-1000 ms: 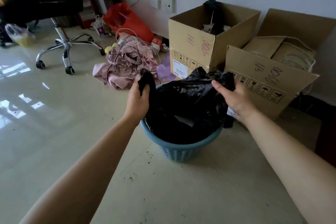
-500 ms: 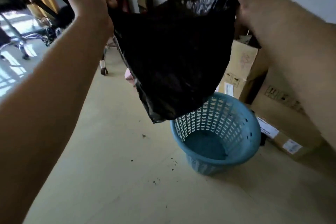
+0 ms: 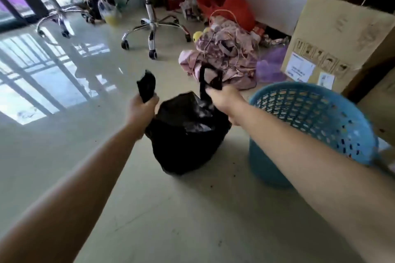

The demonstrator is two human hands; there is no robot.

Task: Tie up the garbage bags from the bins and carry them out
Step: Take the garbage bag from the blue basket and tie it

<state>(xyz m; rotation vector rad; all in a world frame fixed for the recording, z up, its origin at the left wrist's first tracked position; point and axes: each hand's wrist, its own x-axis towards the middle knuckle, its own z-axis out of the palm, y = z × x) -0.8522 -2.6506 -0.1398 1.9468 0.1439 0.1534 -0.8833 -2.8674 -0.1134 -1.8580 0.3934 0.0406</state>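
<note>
A black garbage bag (image 3: pixel 183 139) sat on the pale floor (image 3: pixel 149 209), just left of a blue plastic bin (image 3: pixel 316 126) (empty inside, as far as its mesh wall showed). The left hand (image 3: pixel 142 109) had its fingers clamped on one bag handle, the right hand (image 3: pixel 224 100) on the other. Farther off lay a heap of pink cloth (image 3: pixel 224 57), and a cardboard box (image 3: pixel 342 34) stood at the far right.
</note>
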